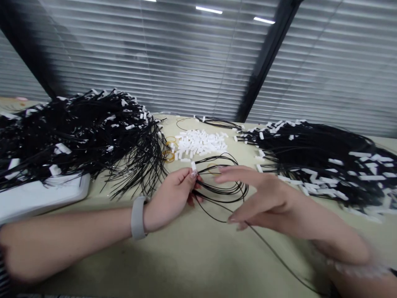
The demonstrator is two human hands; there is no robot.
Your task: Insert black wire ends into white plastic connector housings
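My left hand (175, 194), with a grey band at the wrist, is closed on a coil of thin black cable (221, 190). A white tag-like piece (194, 166) sticks up at its thumb. Just right of the coil is my right hand (263, 198), its upper fingers stretched across the loops and apart from the thumb. A loose strand of the same cable runs to the right thumb and lower fingers, which appear to hold it. From there a tail (279, 256) trails to the lower right. The exact contact under the right thumb is hidden.
Small white pieces (201, 142) lie heaped behind the coil, with yellow rubber bands (169, 156) beside them. Large piles of black cables with white ends stand left (87, 128) and right (322, 145). A white case (62, 188) lies left. Blinds (155, 54) rise behind the table (173, 265).
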